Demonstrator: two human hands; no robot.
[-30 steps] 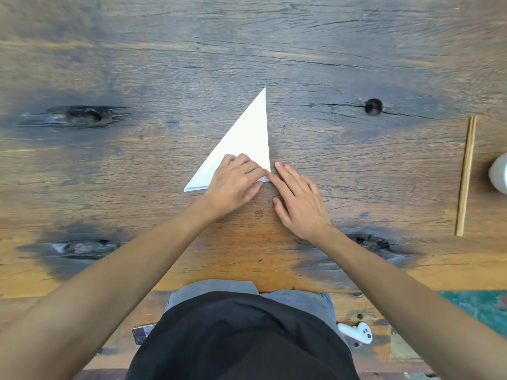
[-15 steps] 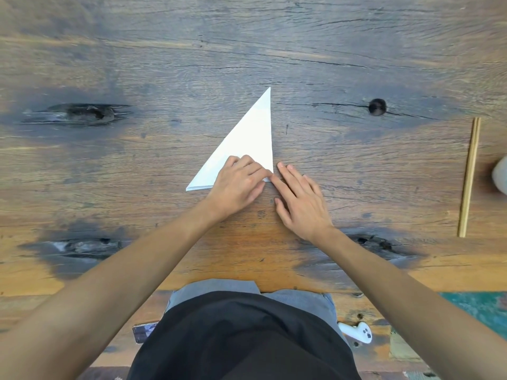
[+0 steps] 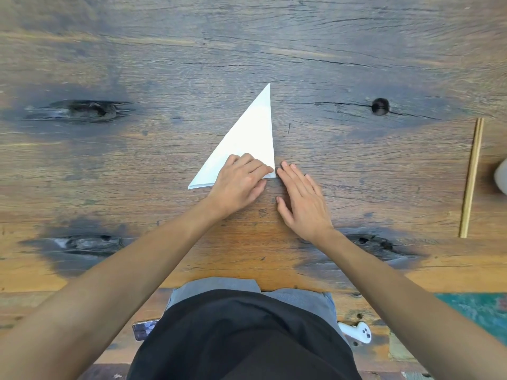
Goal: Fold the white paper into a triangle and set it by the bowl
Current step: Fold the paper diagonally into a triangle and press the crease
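Observation:
The white paper (image 3: 251,133) lies flat near the middle of the wooden table (image 3: 329,64), folded into a triangle with its long point aimed away from me. My left hand (image 3: 238,185) presses with bent fingers on the triangle's near right corner and covers it. My right hand (image 3: 301,201) rests flat on the wood just right of that corner, its fingertips almost touching the paper's edge and nothing in it. A sliver of the white bowl (image 3: 501,176) shows at the far right edge of the view.
A pair of wooden chopsticks (image 3: 472,176) lies lengthwise between the paper and the bowl. A dark knot hole (image 3: 380,106) marks the table right of the paper. A white controller (image 3: 356,331) and a phone (image 3: 144,329) sit below the table's near edge beside my lap.
Both hands and the paper keep nearly the same pose. Only my view has shifted slightly.

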